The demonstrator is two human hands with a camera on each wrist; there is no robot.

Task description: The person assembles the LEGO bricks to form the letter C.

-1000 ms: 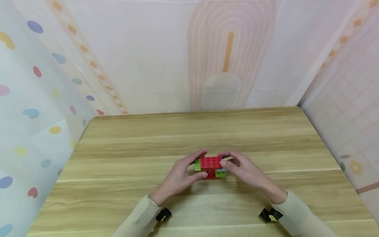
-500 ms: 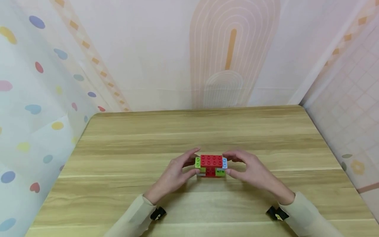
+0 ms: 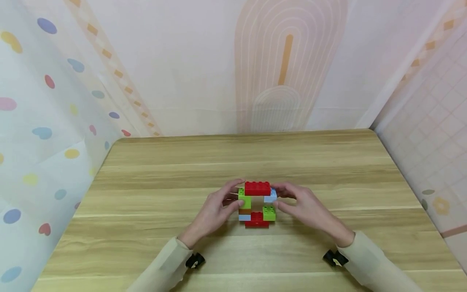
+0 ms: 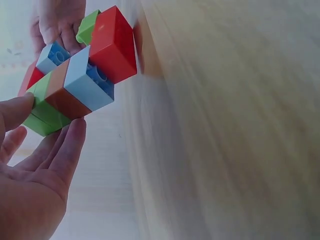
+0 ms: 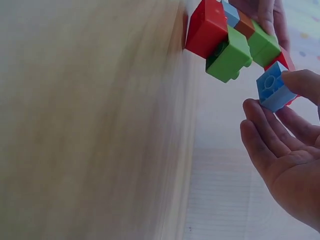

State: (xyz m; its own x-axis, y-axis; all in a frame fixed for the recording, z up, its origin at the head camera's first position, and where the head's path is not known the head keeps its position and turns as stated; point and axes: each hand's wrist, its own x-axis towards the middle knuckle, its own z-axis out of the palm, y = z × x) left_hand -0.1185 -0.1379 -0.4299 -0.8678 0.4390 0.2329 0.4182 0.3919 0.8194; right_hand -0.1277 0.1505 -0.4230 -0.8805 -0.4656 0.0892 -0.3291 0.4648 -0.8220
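A frame-like structure of toy building bricks sits between both hands. A long red brick (image 3: 257, 188) spans its top and another red brick (image 3: 257, 221) forms the base. Its left column stacks a light blue brick (image 4: 82, 75), a brown brick (image 4: 62, 92) and green bricks (image 4: 47, 112). My left hand (image 3: 215, 211) pinches the green bricks between thumb and fingers. My right hand (image 3: 304, 207) pinches the light blue brick (image 5: 275, 90) under the top's right end. Below that, across a gap, a green brick (image 5: 231, 55) sits on the base. Whether the base touches the table cannot be told.
The wood-grain table (image 3: 164, 174) stretches around the hands. Patterned cloth (image 3: 182, 73) hangs behind it and on both sides. A black wrist device (image 3: 195, 260) shows at the left cuff and another wrist device (image 3: 335, 258) at the right.
The right hand has gone from the top red brick to the light blue brick. The structure has tilted, showing its front faces and an opening between the right-hand light blue and green bricks.
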